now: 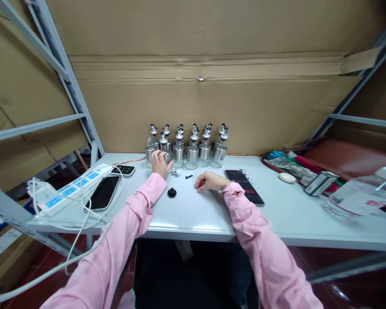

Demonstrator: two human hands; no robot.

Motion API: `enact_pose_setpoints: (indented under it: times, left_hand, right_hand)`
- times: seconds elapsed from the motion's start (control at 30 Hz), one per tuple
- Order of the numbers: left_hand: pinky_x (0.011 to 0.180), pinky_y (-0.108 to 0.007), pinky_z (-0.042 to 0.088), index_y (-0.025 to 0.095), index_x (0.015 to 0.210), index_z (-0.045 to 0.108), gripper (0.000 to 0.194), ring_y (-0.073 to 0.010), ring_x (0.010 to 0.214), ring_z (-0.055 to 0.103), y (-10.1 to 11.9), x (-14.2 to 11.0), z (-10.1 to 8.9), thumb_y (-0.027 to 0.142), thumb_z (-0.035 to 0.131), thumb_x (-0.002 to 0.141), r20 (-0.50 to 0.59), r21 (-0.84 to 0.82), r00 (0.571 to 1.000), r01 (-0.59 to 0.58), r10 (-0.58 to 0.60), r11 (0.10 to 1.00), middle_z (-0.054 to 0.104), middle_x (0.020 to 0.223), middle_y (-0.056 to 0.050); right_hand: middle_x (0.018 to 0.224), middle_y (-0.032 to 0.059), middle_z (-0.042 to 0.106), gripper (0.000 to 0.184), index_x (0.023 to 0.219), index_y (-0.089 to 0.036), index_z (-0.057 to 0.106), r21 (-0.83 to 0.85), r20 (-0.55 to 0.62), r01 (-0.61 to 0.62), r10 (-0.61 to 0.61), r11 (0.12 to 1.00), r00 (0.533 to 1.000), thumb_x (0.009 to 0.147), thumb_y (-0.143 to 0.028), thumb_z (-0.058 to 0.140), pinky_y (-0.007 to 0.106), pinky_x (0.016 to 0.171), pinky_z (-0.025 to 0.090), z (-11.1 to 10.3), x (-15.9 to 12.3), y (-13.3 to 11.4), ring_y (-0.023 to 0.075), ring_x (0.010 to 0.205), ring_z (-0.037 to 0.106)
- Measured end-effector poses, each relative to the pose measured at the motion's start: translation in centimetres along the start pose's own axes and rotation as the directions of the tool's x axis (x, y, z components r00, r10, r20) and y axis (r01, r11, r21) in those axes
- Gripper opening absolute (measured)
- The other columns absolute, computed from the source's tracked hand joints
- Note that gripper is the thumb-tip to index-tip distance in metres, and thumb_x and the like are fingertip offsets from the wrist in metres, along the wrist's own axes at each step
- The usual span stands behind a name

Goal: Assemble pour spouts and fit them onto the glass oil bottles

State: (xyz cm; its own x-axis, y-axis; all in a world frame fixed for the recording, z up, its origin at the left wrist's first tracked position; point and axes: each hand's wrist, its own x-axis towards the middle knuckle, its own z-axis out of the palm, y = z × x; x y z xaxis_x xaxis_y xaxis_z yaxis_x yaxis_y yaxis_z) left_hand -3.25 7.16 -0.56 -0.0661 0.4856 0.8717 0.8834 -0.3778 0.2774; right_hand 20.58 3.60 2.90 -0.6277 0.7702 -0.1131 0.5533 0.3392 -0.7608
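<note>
Hanging at the glass bottles, left hand is loosely open; I'd grip low so neighbours don't topple. Next, black stopper on the counter, tiny black piece, then right hand, half curled, can't tell if holding anything.

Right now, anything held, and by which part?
Left hand: in front of a glass bottle, grip can't be told. Right hand: over the table, nothing visibly held.
</note>
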Motion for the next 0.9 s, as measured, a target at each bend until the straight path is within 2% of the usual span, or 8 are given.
enact_pose_setpoints:
  times: [0.17,0.33,0.47,0.53,0.6,0.7,0.8,0.9]
  left_hand:
    - [0.094,-0.046,0.036,0.018,0.095,0.038,0.046,-0.0271,0.106,0.041,-0.5,0.0,0.5,0.024,0.072,0.066,-0.074,-0.142,0.997,-0.032,0.022,0.989,0.035,0.104,-0.010]
    - [0.093,-0.043,0.038,0.019,0.091,0.031,0.054,-0.0260,0.106,0.043,-0.7,0.1,0.5,0.019,0.073,0.057,-0.122,-0.254,0.989,0.053,-0.087,0.966,0.036,0.105,-0.011]
    - [0.080,-0.038,0.046,0.019,0.106,0.032,0.065,-0.0214,0.086,0.055,-0.7,0.0,0.2,0.024,0.075,0.057,0.029,-0.309,0.968,0.246,-0.249,0.919,0.048,0.095,-0.006]
    - [0.075,-0.036,0.048,0.019,0.110,0.035,0.064,-0.0201,0.077,0.058,-0.9,0.0,-0.3,0.027,0.074,0.060,0.118,-0.291,0.961,0.275,-0.251,0.916,0.053,0.088,-0.004]
    - [0.078,-0.036,0.048,0.019,0.111,0.039,0.060,-0.0211,0.081,0.058,-1.0,0.2,-0.9,0.031,0.073,0.063,0.127,-0.265,0.979,0.189,-0.160,0.946,0.055,0.090,-0.004]
    - [0.084,-0.034,0.046,0.019,0.112,0.044,0.054,-0.0220,0.093,0.056,-1.3,0.7,-2.0,0.033,0.070,0.067,0.061,-0.211,0.996,-0.051,0.065,0.976,0.055,0.099,-0.006]
    - [0.082,-0.033,0.046,0.021,0.112,0.050,0.049,-0.0226,0.096,0.054,-1.2,1.3,-3.1,0.030,0.069,0.068,0.050,-0.081,0.975,-0.213,0.217,0.974,0.054,0.102,-0.007]
    - [0.083,-0.036,0.044,0.024,0.112,0.055,0.051,-0.0244,0.097,0.054,-0.8,1.5,-4.0,0.020,0.071,0.064,0.117,0.046,0.943,-0.318,0.311,0.947,0.054,0.108,-0.008]
  right_hand:
    - [0.056,-0.0025,0.059,0.028,0.066,-0.015,0.067,-0.055,-0.078,-0.060,0.056,0.997,0.995,0.044,-0.030,0.077,0.024,0.057,0.040,-0.7,-0.4,0.6,0.0105,0.055,0.052]
    - [0.052,-0.0020,0.059,0.023,0.058,-0.015,0.063,-0.071,-0.101,-0.056,0.048,0.996,0.994,0.048,-0.032,0.075,0.024,0.055,0.038,-1.0,-0.6,1.0,0.0104,0.053,0.051]
    - [0.053,-0.0016,0.059,0.027,0.060,-0.015,0.058,0.087,-0.093,0.016,-0.007,0.996,0.996,0.050,-0.035,0.073,0.023,0.052,0.039,-0.7,-0.3,1.1,0.0104,0.051,0.052]
    - [0.052,-0.0023,0.058,0.029,0.061,-0.015,0.057,0.131,-0.077,0.030,-0.020,0.991,0.997,0.050,-0.036,0.073,0.023,0.051,0.038,-0.4,-0.1,1.1,0.0096,0.048,0.051]
    - [0.052,-0.0027,0.057,0.030,0.062,-0.014,0.058,0.126,-0.071,0.037,-0.028,0.991,0.997,0.050,-0.037,0.074,0.023,0.050,0.038,-0.2,0.1,1.1,0.0082,0.046,0.048]
    - [0.053,-0.0024,0.057,0.032,0.064,-0.013,0.061,0.091,-0.050,0.028,-0.024,0.995,0.998,0.050,-0.039,0.074,0.023,0.051,0.037,0.1,0.0,0.7,0.0075,0.046,0.046]
    - [0.057,-0.0005,0.059,0.033,0.068,-0.013,0.063,0.041,-0.019,0.029,-0.029,0.999,0.999,0.061,-0.045,0.067,0.023,0.054,0.039,0.2,-0.4,0.3,0.0079,0.048,0.048]
    - [0.061,0.0019,0.061,0.040,0.069,-0.013,0.062,0.000,-0.019,0.025,-0.025,1.000,1.000,0.073,-0.052,0.054,0.024,0.056,0.039,0.3,-0.7,-0.2,0.0082,0.048,0.048]
